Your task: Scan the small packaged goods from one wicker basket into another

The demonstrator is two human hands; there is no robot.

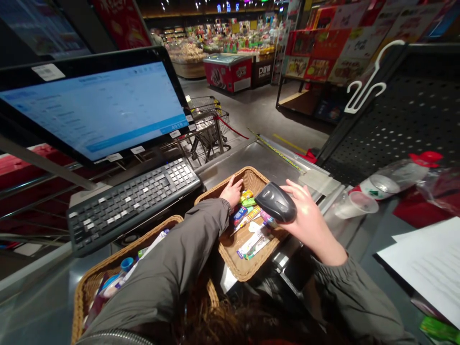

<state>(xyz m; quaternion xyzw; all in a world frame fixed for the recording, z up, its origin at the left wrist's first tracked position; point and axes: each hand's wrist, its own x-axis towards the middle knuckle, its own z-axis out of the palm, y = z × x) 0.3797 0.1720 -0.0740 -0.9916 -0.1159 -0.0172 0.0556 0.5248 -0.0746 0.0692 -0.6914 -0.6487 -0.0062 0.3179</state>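
My right hand (pixel 311 223) is wrapped round a black barcode scanner (pixel 276 202), held above a wicker basket (pixel 239 268). Inside that basket lie several small colourful packets, among them a yellow packet (pixel 246 195), a blue packet (pixel 240 215) and a slim white-and-purple pack (pixel 250 242). My left hand (pixel 233 191) reaches over the basket's far left side, close to the yellow packet. Its visible fingers are apart, and I see nothing held in them. The scanner hides part of the basket's right side.
A second wicker basket (pixel 79 292) with bottles and packs stands at lower left, partly under my left sleeve. Behind it are a keyboard (pixel 136 201) and a monitor (pixel 104 110). At right are plastic cups (pixel 355 205), papers (pixel 427 268) and a black perforated panel (pixel 406 96).
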